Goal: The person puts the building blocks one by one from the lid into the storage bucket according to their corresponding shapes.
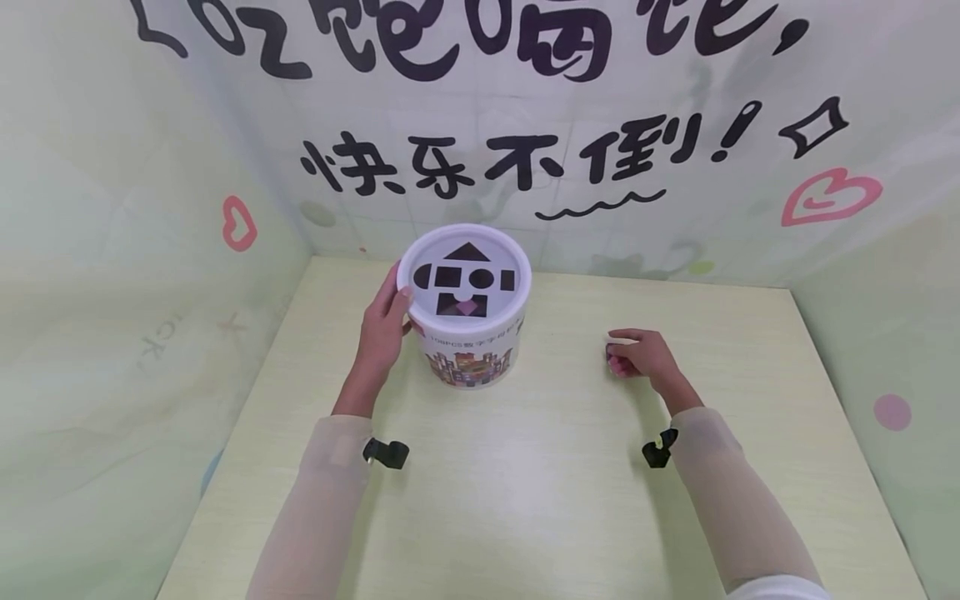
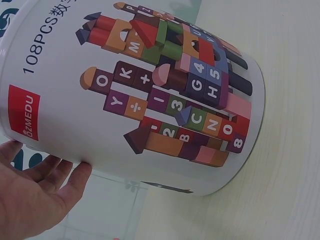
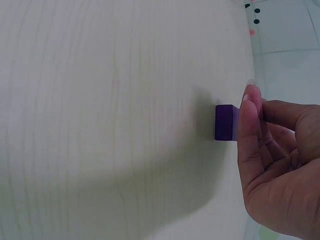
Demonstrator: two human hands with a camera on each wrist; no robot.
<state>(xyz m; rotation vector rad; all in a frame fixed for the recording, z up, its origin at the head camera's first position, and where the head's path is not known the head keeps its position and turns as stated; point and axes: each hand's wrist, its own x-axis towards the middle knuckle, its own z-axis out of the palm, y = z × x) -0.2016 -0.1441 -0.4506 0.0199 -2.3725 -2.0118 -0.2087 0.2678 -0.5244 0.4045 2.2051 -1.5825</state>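
Observation:
A white toy-block bucket (image 1: 468,358) with printed colourful blocks stands toward the back left of the table. Its round white lid (image 1: 465,260) has several shaped cut-outs, and something pinkish shows through the lowest one. My left hand (image 1: 378,337) grips the bucket's left side, thumb at the lid rim; in the left wrist view, bent fingertips rest against the printed wall. Over to the right, my right hand (image 1: 647,354) pinches a small purple block (image 3: 226,122) just above or at the tabletop. The fingers hide part of the block.
The pale wooden table (image 1: 510,492) ends at a printed cloth backdrop (image 1: 480,217) behind the bucket, with similar cloth at both sides. Black wrist mounts (image 1: 386,453) stick out from both sleeves.

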